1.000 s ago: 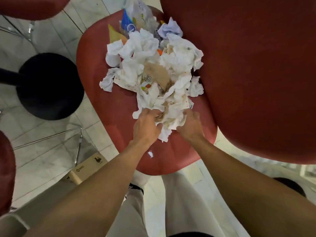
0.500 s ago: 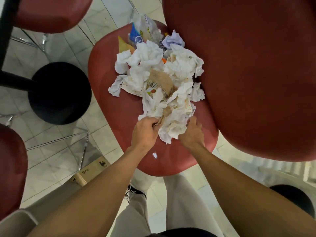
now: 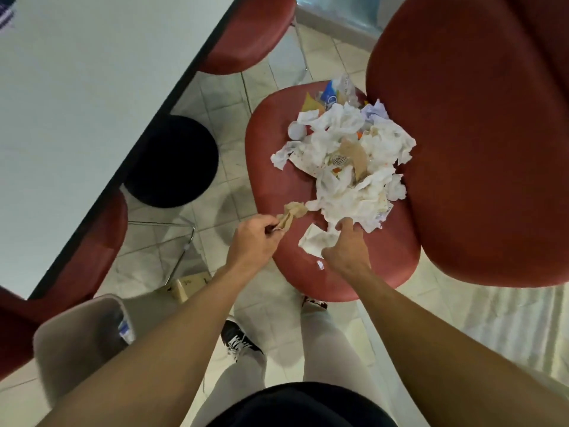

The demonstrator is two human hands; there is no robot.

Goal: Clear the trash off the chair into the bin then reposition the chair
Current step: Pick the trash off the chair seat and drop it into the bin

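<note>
Seen from above, a red chair seat [image 3: 277, 167] carries a heap of crumpled white napkins and wrappers [image 3: 348, 167]. The person's left hand [image 3: 254, 241] pinches a brown crumpled paper [image 3: 292, 212] at the seat's near-left edge. The right hand [image 3: 346, 251] rests on a white napkin [image 3: 315, 240] beside the heap. A beige bin [image 3: 74, 343] stands on the tiled floor at lower left, beside a white bench [image 3: 77, 87].

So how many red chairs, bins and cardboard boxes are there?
Red chairs: 3
Bins: 1
Cardboard boxes: 1
Total: 5
</note>
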